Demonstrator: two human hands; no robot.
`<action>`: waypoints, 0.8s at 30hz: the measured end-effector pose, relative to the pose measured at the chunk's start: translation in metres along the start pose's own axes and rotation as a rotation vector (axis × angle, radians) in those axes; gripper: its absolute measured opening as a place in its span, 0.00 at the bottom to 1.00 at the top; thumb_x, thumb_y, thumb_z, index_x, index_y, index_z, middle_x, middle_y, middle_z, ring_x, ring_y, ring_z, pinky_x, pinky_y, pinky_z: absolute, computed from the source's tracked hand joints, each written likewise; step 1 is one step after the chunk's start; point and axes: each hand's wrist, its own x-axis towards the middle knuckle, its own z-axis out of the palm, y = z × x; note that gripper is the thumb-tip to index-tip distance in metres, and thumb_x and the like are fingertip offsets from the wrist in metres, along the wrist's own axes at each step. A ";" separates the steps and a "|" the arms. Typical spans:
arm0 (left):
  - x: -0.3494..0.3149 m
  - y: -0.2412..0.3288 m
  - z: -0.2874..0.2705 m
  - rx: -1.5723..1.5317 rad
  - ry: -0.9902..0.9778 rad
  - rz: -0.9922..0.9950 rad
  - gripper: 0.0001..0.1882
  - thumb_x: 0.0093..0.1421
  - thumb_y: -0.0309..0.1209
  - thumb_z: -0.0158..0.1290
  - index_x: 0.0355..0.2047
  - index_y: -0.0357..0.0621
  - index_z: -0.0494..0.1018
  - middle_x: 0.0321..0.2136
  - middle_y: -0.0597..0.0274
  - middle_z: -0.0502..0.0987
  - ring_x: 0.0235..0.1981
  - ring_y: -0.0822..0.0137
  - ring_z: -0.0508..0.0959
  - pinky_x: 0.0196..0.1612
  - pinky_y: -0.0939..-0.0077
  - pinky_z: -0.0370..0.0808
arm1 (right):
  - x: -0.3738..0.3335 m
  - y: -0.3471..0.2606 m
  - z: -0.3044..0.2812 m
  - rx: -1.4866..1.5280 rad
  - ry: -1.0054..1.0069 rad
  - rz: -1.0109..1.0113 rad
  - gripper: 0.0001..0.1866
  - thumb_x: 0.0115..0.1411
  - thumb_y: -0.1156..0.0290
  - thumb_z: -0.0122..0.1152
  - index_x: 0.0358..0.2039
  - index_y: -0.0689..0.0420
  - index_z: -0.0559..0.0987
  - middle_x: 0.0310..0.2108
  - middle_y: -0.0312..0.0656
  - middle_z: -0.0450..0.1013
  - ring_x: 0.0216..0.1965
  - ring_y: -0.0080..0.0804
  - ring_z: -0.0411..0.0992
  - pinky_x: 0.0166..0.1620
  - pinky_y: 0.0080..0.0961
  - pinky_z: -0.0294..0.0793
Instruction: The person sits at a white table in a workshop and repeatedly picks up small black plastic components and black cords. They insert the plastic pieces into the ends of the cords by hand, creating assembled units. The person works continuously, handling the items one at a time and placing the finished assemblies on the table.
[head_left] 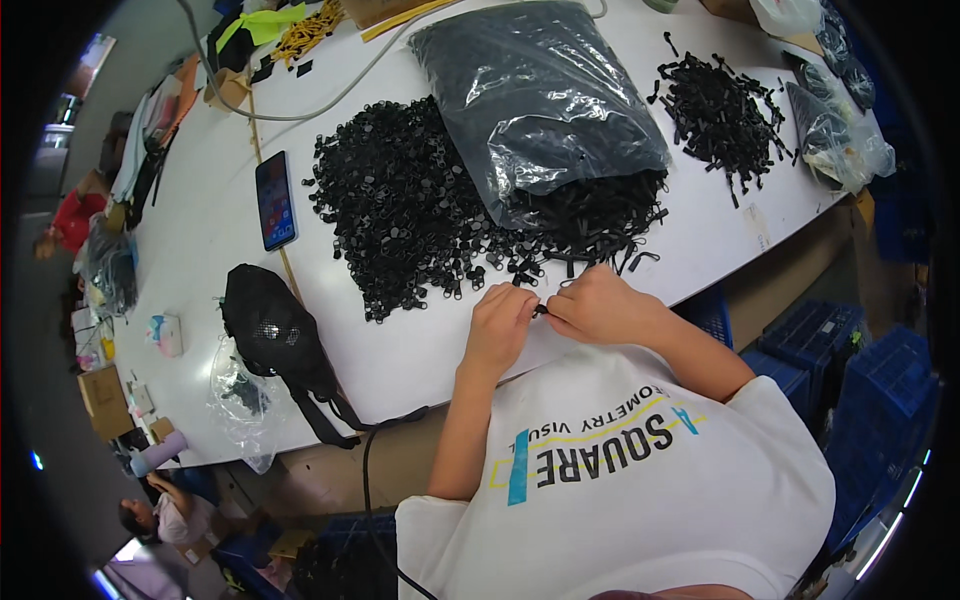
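My left hand [503, 318] and my right hand [603, 305] meet at the table's front edge. Both are closed, fingertips pinching a small black piece [541, 310] that looks like a zipper pull; most of it is hidden by the fingers. Just beyond them lies a wide heap of small black zipper sliders [385, 210]. A large clear plastic bag [540, 90] full of black parts rests beside that heap. From its mouth, black strip-like pulls [600, 215] spill out towards my right hand.
Another heap of black pulls [722, 120] lies at the right, near plastic bags [835, 130]. To the left are a phone [275, 200] and a black pouch [270, 320] with straps. A grey cable [300, 117] crosses the back. Blue crates [880, 400] stand beside the table.
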 end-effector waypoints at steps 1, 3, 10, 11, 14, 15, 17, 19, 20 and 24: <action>0.001 0.003 0.001 0.009 -0.057 -0.010 0.05 0.47 0.22 0.57 0.22 0.39 0.70 0.18 0.56 0.68 0.23 0.56 0.69 0.29 0.66 0.65 | -0.002 0.001 0.000 0.010 0.014 -0.024 0.12 0.49 0.69 0.60 0.15 0.56 0.68 0.12 0.38 0.65 0.13 0.37 0.67 0.18 0.33 0.65; 0.004 0.006 -0.003 0.015 -0.121 0.055 0.06 0.48 0.23 0.56 0.20 0.40 0.69 0.17 0.56 0.67 0.22 0.56 0.68 0.27 0.65 0.65 | -0.003 0.003 0.001 0.029 0.044 -0.068 0.13 0.49 0.69 0.60 0.14 0.56 0.67 0.11 0.37 0.64 0.12 0.37 0.66 0.18 0.33 0.64; -0.003 0.006 -0.017 0.032 -0.098 0.156 0.10 0.47 0.20 0.56 0.16 0.36 0.65 0.16 0.54 0.66 0.20 0.55 0.66 0.23 0.66 0.62 | -0.013 -0.002 -0.010 0.026 0.019 -0.113 0.15 0.50 0.68 0.60 0.14 0.56 0.66 0.11 0.37 0.63 0.12 0.36 0.66 0.18 0.32 0.64; -0.003 0.002 -0.017 0.047 -0.092 0.166 0.09 0.47 0.20 0.55 0.16 0.36 0.65 0.17 0.54 0.66 0.20 0.56 0.67 0.23 0.67 0.63 | -0.015 -0.001 -0.013 0.018 0.010 -0.117 0.15 0.51 0.68 0.60 0.14 0.56 0.66 0.11 0.37 0.63 0.12 0.36 0.66 0.18 0.32 0.64; -0.019 -0.019 -0.032 0.011 0.053 0.030 0.06 0.52 0.21 0.51 0.19 0.35 0.67 0.17 0.56 0.68 0.20 0.60 0.68 0.23 0.72 0.64 | -0.025 0.018 -0.030 0.151 0.148 0.035 0.14 0.55 0.67 0.57 0.16 0.58 0.70 0.11 0.39 0.62 0.11 0.34 0.65 0.18 0.32 0.63; -0.019 -0.027 -0.038 0.033 0.079 -0.086 0.06 0.54 0.21 0.51 0.21 0.35 0.68 0.17 0.57 0.69 0.20 0.62 0.69 0.23 0.74 0.64 | -0.034 0.028 -0.037 0.294 0.395 0.186 0.12 0.57 0.66 0.54 0.20 0.60 0.72 0.10 0.38 0.61 0.10 0.31 0.62 0.18 0.30 0.60; -0.022 -0.031 -0.058 0.173 0.216 -0.139 0.06 0.56 0.24 0.52 0.23 0.36 0.69 0.17 0.59 0.69 0.19 0.66 0.68 0.23 0.76 0.64 | -0.050 0.052 -0.057 0.758 0.948 0.479 0.12 0.59 0.67 0.48 0.27 0.63 0.74 0.11 0.35 0.60 0.09 0.25 0.56 0.16 0.24 0.55; -0.024 -0.028 -0.065 0.255 0.289 -0.236 0.07 0.56 0.26 0.53 0.25 0.36 0.70 0.18 0.61 0.70 0.19 0.70 0.67 0.23 0.77 0.64 | -0.061 0.062 -0.065 1.243 1.301 0.658 0.12 0.59 0.69 0.45 0.33 0.65 0.73 0.11 0.32 0.58 0.09 0.21 0.51 0.16 0.20 0.51; -0.025 -0.025 -0.066 0.266 0.292 -0.305 0.07 0.56 0.28 0.55 0.25 0.36 0.71 0.18 0.62 0.70 0.19 0.71 0.67 0.23 0.77 0.63 | -0.065 0.065 -0.059 1.420 1.340 0.668 0.12 0.58 0.69 0.44 0.34 0.66 0.72 0.11 0.31 0.57 0.09 0.19 0.49 0.16 0.18 0.50; -0.015 -0.006 -0.041 0.180 0.210 -0.249 0.09 0.51 0.30 0.59 0.27 0.38 0.72 0.19 0.64 0.70 0.19 0.74 0.67 0.23 0.79 0.63 | -0.039 0.047 -0.046 1.595 1.173 0.706 0.11 0.54 0.74 0.42 0.30 0.66 0.72 0.10 0.33 0.57 0.09 0.19 0.48 0.16 0.19 0.48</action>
